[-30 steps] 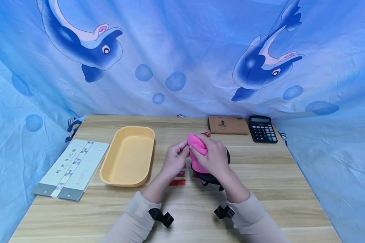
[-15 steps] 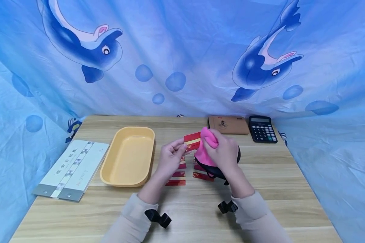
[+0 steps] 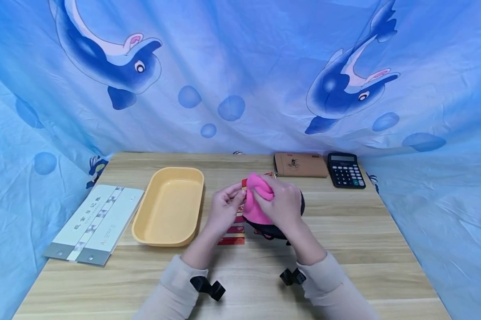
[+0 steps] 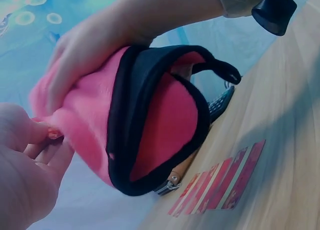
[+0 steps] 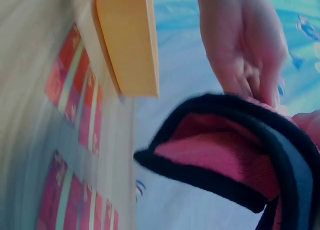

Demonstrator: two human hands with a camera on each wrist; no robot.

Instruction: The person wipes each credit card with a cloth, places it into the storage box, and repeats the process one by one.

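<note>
A pink fleece pouch-like cloth point(image 3: 255, 214) with black trim and a loop is gripped from outside by my right hand point(image 3: 285, 202). Its wide mouth and pink inside face me in the left wrist view. Between thumb and fingers, my left hand point(image 3: 223, 205) pinches a red and yellow card point(image 3: 244, 183). The pink cloth covers most of that card, so only its left end shows. Below the hands, more red and yellow cards point(image 3: 231, 240) lie on the table; two rows of such cards point(image 5: 70, 79) appear in the right wrist view.
Left of the hands sits a yellow tray point(image 3: 138, 229), with a grey and white ledger point(image 3: 100, 218) beyond it. At the back right are a brown zip wallet point(image 3: 304, 165) and a black calculator point(image 3: 346, 170). A blue dolphin curtain point(image 3: 232, 58) surrounds the wooden table.
The card, hidden by the pink cloth at first, came into view half a second ago as my right hand drew rightward. My right hand has since moved back left, covering most of it again.
</note>
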